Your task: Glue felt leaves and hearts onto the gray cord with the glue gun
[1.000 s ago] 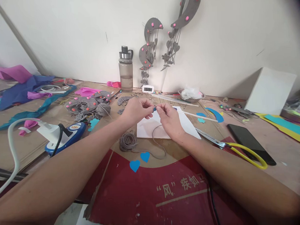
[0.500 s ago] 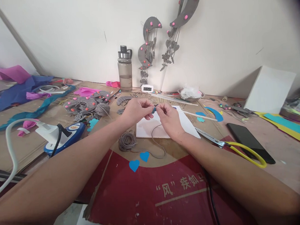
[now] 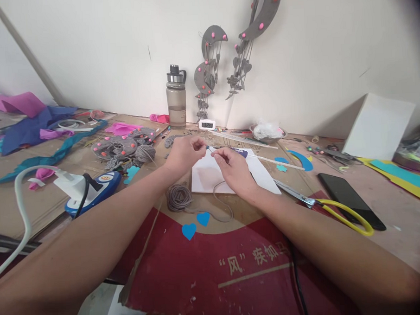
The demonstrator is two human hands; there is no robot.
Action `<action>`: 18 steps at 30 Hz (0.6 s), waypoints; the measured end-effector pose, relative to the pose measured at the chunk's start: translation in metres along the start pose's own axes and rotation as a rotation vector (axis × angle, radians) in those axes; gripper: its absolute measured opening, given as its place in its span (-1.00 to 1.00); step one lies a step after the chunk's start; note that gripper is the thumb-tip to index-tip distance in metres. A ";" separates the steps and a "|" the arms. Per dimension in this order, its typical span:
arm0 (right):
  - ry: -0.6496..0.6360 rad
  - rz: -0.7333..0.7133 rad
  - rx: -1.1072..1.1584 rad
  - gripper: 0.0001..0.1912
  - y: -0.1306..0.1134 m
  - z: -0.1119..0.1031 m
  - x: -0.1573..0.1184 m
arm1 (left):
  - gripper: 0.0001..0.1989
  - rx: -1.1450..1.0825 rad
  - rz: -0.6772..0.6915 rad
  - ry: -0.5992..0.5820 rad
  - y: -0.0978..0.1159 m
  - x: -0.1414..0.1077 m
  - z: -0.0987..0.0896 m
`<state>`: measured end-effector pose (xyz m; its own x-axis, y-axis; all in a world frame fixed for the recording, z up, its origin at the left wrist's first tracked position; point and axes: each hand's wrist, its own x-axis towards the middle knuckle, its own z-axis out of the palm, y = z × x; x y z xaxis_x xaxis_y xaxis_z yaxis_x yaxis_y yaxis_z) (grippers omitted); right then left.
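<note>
My left hand (image 3: 188,153) is closed in a pinch above the white paper (image 3: 206,178), with a small dark blue piece (image 3: 207,148) at its fingertips. Just to the right, my right hand (image 3: 235,169) pinches a thin strand (image 3: 211,151) that reaches toward the blue piece. A grey cord (image 3: 229,214) runs from a coil (image 3: 179,198) on the cardboard up under my right hand, where its end is hidden. Two blue paper hearts (image 3: 189,232) lie below the coil. A purple-blue shape (image 3: 242,153) shows behind my right hand.
Yellow-handled scissors (image 3: 316,202) and a black phone (image 3: 351,201) lie at right. A power strip (image 3: 108,180) with a white plug sits at left. Grey felt pieces (image 3: 115,147), a water bottle (image 3: 176,101) and a small clock (image 3: 207,124) stand farther back. Grey moon hangings (image 3: 214,34) are on the wall.
My hands have drawn slightly apart, the left moving a little left. A gap with a thin strand now shows between the fingertips, and the blue piece stays at the left fingers.
</note>
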<state>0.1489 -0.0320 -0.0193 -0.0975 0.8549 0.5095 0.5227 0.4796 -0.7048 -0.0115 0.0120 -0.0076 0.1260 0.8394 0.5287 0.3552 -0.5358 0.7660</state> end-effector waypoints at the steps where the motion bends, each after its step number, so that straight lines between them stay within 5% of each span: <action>1: -0.012 -0.020 -0.013 -0.84 -0.004 0.000 -0.001 | -0.95 -0.021 -0.025 0.031 -0.003 0.002 -0.001; 6: -0.063 -0.210 -0.066 -0.83 -0.026 0.001 -0.012 | -0.92 -0.269 -0.201 0.156 -0.017 0.014 -0.007; 13: -0.304 -0.610 -0.043 -0.76 -0.055 -0.006 -0.026 | -0.87 -0.740 -0.306 0.266 -0.022 0.022 -0.016; 18: -0.038 -0.363 -0.133 -0.76 -0.043 -0.030 0.000 | -0.84 -0.789 -0.340 0.273 -0.020 0.022 -0.019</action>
<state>0.1517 -0.0580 0.0259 -0.3262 0.6418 0.6940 0.5532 0.7249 -0.4104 -0.0333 0.0392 -0.0043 -0.1299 0.9670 0.2191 -0.4190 -0.2538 0.8718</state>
